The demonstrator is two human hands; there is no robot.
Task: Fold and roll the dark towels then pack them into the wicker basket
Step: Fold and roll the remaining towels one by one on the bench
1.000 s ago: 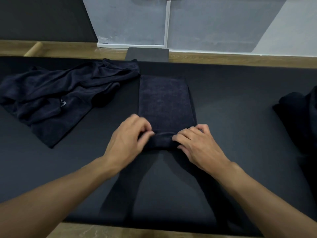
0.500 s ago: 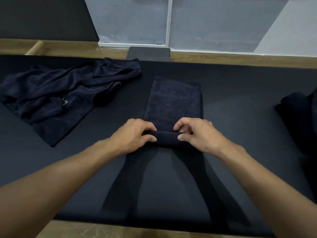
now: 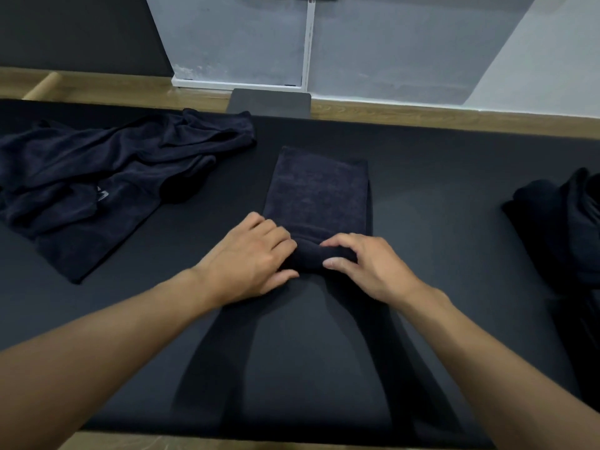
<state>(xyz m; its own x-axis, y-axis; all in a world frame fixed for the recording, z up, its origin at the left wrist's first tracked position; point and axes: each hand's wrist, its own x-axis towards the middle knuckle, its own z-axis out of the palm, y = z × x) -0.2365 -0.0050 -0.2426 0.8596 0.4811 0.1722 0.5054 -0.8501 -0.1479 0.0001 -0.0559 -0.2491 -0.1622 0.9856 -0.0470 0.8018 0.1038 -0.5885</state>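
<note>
Both hands pinch the near end of the folded towel point(image 3: 319, 193): the left hand point(image 3: 250, 258) curls over the left end of the roll point(image 3: 311, 259), thumb tucked under its near side, and the right hand point(image 3: 363, 264) clamps the right end between thumb and fingers. The towel lies mid-table on the black mat point(image 3: 438, 196), between the loose towels point(image 3: 107, 177) at far left and a dark heap point(image 3: 565, 222) at the right edge.

Compared with a second ago, the roll is thicker and sits farther from the person, and the flat strip beyond it is shorter. Half a second back the strip leaned to the right; now it runs straighter. So the rolling is under way, though by my reckoning less than half the strip is wound in.

The strip's long axis runs near to far, with its free end pointing at the far wall and tilted slightly right. The roll's own axis lies across it, left to right. Rolling onward means pushing away from the body with even pressure on both ends, or the roll may cone. No wicker basket is in view.
</note>
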